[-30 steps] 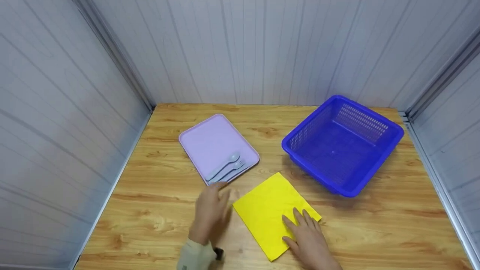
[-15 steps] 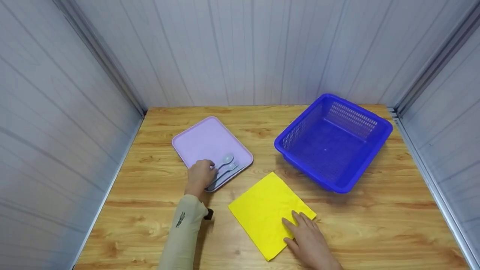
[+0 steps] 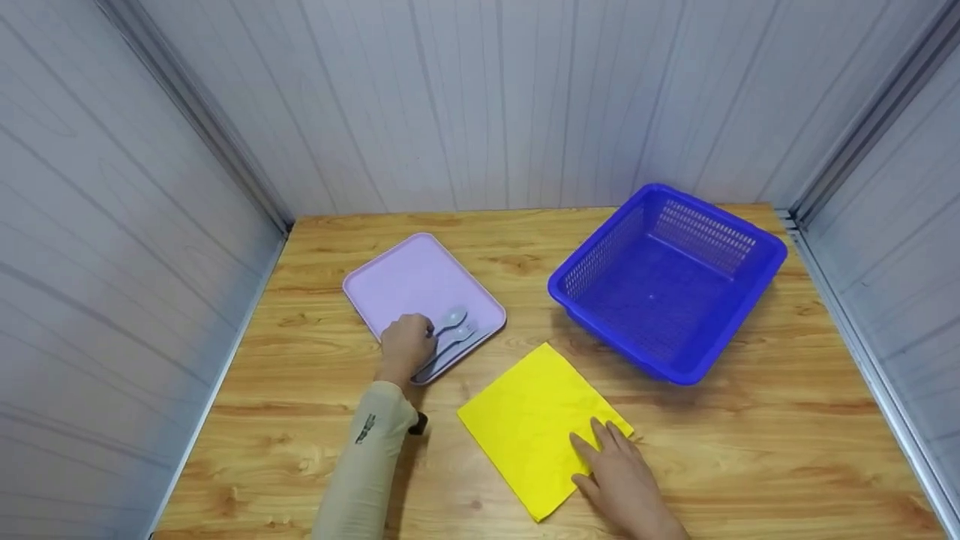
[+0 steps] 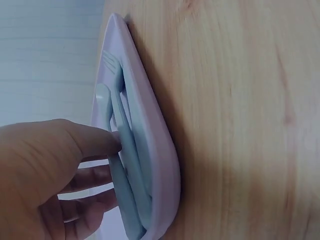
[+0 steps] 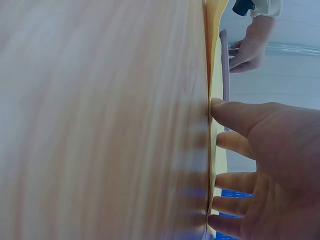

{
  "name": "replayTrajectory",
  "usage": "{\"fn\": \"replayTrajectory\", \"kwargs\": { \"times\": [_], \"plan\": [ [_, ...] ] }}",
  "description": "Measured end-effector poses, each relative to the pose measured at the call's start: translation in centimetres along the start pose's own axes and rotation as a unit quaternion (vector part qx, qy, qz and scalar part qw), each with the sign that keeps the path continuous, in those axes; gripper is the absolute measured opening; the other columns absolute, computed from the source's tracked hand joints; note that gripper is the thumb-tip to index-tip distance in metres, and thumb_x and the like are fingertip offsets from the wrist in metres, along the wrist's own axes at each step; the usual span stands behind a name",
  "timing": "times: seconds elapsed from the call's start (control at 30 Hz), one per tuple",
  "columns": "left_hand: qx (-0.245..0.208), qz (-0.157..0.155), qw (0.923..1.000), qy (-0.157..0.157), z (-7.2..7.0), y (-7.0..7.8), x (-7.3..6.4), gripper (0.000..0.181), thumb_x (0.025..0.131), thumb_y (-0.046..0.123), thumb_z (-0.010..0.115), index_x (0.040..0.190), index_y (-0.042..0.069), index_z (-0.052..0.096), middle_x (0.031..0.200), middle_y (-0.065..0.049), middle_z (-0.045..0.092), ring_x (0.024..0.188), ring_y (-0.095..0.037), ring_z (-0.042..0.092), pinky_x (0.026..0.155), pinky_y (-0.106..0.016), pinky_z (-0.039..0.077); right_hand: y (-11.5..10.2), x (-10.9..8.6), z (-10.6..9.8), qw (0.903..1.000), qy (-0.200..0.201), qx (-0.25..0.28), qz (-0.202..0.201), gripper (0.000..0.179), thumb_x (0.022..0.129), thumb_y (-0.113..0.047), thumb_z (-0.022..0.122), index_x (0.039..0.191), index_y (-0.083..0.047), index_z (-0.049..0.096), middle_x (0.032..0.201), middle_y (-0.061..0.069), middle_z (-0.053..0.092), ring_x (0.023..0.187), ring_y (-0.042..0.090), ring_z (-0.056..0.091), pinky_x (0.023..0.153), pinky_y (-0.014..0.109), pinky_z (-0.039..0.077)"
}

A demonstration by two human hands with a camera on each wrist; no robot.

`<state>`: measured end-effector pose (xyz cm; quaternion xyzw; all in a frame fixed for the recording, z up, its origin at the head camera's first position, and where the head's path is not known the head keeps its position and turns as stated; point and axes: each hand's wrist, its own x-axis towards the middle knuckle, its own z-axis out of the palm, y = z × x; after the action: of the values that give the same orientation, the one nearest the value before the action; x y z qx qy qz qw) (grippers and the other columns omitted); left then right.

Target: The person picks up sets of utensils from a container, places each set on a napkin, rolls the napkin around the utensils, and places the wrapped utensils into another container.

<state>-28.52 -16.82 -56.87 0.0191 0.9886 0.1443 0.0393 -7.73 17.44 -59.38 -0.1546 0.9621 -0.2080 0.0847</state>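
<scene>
Tabletop (image 3: pixel 765 465): one spoon (image 3: pixel 454 316), one cloth (image 3: pixel 529 420), one tray (image 3: pixel 416 277), one basket (image 3: pixel 660 296).

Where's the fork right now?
In the head view, just left of centre: the fork lies on the lilac tray, beside the spoon that the left hand grips.

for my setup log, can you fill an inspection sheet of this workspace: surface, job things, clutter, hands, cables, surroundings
Surface: wood-grain table
Job things: lilac tray bearing spoon, fork and a third utensil, partly hidden; yellow sheet lying flat nearer the person, material unclear
Clutter: only a blue basket, back right, apart from tray and sheet
Hands: left hand pinches the spoon's handle; right hand rests on the yellow sheet's near right edge
Cables: nothing seen
Surroundings: pale panel walls behind and at both sides
</scene>
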Motion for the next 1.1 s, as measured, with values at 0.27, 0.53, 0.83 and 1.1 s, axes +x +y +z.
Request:
{"fn": "replayTrajectory", "kwargs": {
  "times": [0.27,0.53,0.83,1.1],
  "plan": [
    [0.004,0.079,0.9911,0.107,-0.8,2.5,-3.3,0.013,0.086,0.018,0.070,0.095,0.010,0.076,0.084,-0.006,0.067,0.077,-0.027,0.065,0.064,-0.045,0.053,0.2,0.1,0.2,1.0000,0.003,-0.007,0.000,0.056,0.087,-0.033,0.072,0.138,-0.015,0.056,0.146,0.024,0.038,0.134,0.046,0.032,0.104,0.060,0.029],
    [-0.044,0.149,0.9803,0.122,0.1,6.8,-7.9,0.016,0.085,0.012,0.065,0.069,0.012,0.063,0.062,0.003,0.045,0.054,-0.015,0.042,0.049,-0.030,0.039,0.2,0.0,0.2,0.9998,0.013,-0.014,-0.006,0.055,0.087,-0.033,0.072,0.137,-0.015,0.057,0.145,0.024,0.040,0.133,0.046,0.034,0.103,0.060,0.031],
    [-0.093,0.042,0.9904,0.094,4.3,11.5,-11.0,0.021,0.080,0.011,0.070,0.062,0.008,0.060,0.056,0.000,0.042,0.051,-0.015,0.038,0.045,-0.029,0.038,0.3,0.0,0.1,0.9995,0.023,-0.018,-0.011,0.055,0.087,-0.033,0.072,0.137,-0.015,0.057,0.146,0.023,0.039,0.133,0.046,0.034,0.104,0.060,0.030],
    [-0.155,-0.044,0.9854,0.054,7.2,14.2,-12.3,0.017,0.081,0.005,0.068,0.066,0.004,0.061,0.058,-0.001,0.046,0.048,-0.013,0.043,0.043,-0.025,0.038,0.1,0.0,0.4,0.9997,0.019,-0.015,-0.005,0.054,0.088,-0.034,0.071,0.137,-0.015,0.057,0.146,0.023,0.039,0.133,0.046,0.033,0.105,0.059,0.029]
  ]
}}
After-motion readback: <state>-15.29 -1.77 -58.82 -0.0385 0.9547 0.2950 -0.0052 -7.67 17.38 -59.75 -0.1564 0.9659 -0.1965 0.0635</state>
